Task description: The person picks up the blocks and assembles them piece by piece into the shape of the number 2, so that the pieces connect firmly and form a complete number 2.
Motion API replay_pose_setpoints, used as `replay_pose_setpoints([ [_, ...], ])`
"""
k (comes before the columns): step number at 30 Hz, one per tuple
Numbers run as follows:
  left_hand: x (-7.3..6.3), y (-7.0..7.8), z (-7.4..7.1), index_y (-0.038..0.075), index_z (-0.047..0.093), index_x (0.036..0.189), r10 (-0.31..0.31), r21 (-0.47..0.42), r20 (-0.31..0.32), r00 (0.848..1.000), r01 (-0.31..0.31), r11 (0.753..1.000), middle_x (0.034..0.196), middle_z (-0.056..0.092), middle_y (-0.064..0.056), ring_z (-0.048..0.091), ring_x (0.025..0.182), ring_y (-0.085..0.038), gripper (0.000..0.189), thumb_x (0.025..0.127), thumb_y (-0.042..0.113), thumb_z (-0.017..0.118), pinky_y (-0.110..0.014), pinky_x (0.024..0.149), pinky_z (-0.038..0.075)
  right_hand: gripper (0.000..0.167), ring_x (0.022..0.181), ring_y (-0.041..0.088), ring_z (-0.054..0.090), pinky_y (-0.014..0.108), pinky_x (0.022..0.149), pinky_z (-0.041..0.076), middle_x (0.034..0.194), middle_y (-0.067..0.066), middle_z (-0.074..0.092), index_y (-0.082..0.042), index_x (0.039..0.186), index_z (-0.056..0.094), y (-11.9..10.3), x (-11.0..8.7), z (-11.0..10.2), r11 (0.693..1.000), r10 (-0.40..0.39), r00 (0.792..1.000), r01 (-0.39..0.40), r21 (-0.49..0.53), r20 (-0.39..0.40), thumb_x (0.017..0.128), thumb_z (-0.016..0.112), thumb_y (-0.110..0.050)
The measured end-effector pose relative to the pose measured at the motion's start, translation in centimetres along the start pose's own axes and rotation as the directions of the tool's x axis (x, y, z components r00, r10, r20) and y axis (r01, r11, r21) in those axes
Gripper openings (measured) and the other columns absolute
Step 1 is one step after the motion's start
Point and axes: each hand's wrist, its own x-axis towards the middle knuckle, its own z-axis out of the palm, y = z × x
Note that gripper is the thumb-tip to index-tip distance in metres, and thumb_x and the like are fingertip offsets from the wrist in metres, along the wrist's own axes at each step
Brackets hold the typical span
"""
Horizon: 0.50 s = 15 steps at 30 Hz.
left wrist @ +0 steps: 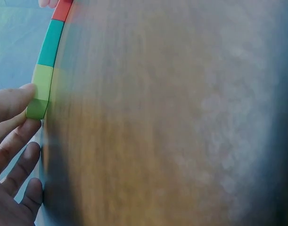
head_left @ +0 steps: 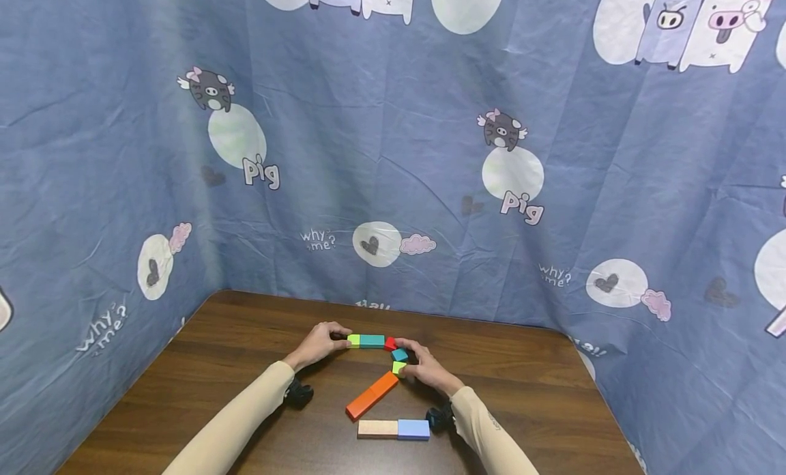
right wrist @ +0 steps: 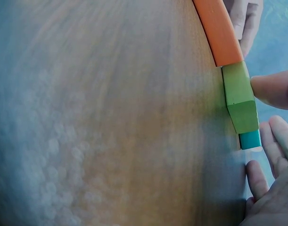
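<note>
On the brown table, a row of small blocks bends round at its right end. My left hand pinches the yellow-green block at the left end between thumb and finger. A teal block adjoins it, followed by a red block. My right hand spans the bend with fingers spread. Its index fingertip is at the red block, and its thumb touches another yellow-green block. Between those two sits a smaller teal block. Orange blocks run diagonally below the bend, end to end.
Nearer the front, a pale wooden block and a light blue block lie end to end beside the right wrist. A blue patterned cloth hangs behind the table and along its sides.
</note>
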Motion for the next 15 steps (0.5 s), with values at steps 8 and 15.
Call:
replay_pose_setpoints([
  [8,-0.16,0.00,0.07,0.010,0.071,0.111,-0.034,0.015,-0.008,0.999,0.034,0.999,0.105,0.070,-0.003,0.061,0.093,-0.015,0.032,0.082,0.023,0.076,-0.032,0.080,0.050,0.066,0.131,0.034,0.030,0.060,0.105,0.022,0.144,0.010,0.043,-0.016,0.140,0.046,0.52,0.17,0.03,0.999,0.040,0.999,-0.040,0.011,0.011,0.079,0.069,-0.008],
  [15,-0.59,-0.27,0.13,0.011,0.067,0.118,-0.059,-0.044,-0.001,0.998,0.059,0.997,0.110,0.067,-0.004,0.060,0.094,-0.014,0.042,0.083,0.034,0.074,-0.034,0.081,0.050,0.067,0.135,0.038,0.034,0.052,0.108,0.023,0.146,0.021,0.041,-0.002,0.144,0.036,0.17,-0.18,-0.61,0.967,0.005,0.999,-0.013,0.253,0.033,0.082,0.061,0.004],
])
